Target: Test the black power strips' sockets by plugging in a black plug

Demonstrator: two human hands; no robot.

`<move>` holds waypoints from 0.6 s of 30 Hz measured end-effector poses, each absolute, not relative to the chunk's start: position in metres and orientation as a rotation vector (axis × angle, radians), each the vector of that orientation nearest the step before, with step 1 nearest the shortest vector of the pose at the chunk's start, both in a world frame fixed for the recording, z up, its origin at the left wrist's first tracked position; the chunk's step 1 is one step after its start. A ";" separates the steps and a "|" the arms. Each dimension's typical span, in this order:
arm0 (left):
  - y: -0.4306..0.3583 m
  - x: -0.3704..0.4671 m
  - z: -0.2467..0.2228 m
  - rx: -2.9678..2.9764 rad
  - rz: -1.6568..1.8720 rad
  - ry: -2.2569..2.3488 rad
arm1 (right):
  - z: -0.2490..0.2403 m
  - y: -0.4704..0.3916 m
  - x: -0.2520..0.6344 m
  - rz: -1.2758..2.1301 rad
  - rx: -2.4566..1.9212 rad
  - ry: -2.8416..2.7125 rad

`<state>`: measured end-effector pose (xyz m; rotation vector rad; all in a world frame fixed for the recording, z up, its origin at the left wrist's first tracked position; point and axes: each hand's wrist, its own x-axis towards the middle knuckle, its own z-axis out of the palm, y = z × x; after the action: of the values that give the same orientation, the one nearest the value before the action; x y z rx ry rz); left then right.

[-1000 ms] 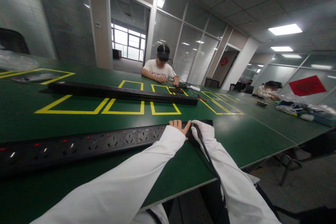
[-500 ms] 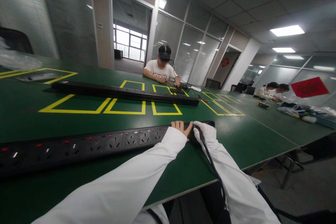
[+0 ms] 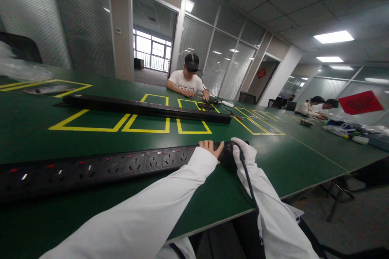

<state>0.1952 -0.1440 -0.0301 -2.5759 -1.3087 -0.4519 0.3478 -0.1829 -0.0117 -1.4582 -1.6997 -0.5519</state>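
Note:
A long black power strip (image 3: 121,164) with a row of sockets and red switches lies across the near side of the table. My bare left hand (image 3: 211,149) grips it close to its right end, fingers over the far edge and thumb stretched to the right. Beside it, my right hand (image 3: 245,152), in a white glove, is closed round a black cable (image 3: 249,184) at the strip's end. From there the cable runs down along my right sleeve. Its join with the strip is hidden.
Further back on the green table (image 3: 158,137) lies another long black strip (image 3: 146,107), across yellow tape outlines. Opposite me sits a person (image 3: 188,79) handling small parts and wires. Clear plastic wrap (image 3: 24,68) is at the far left, bagged items (image 3: 340,127) at the right.
My right hand has shifted slightly right along the strip's end, away from my left thumb, with the cable in it. My left hand stays in place on the strip.

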 end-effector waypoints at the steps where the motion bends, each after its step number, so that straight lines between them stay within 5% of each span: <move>1: -0.144 0.196 -0.030 -2.579 -0.457 -1.318 | -0.010 -0.184 0.349 -0.432 -1.403 -1.588; 5: -0.147 0.197 -0.033 -2.566 -0.473 -1.289 | -0.006 -0.180 0.351 -0.169 -1.362 -1.402; 18: -0.165 0.167 -0.033 -2.520 -0.592 -1.173 | -0.007 -0.171 0.331 -0.096 -1.455 -1.516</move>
<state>0.1667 -0.1652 -0.0326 -2.5201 -1.1727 -0.5915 0.3307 -0.1708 -0.0074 -1.4553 -1.5160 -0.0956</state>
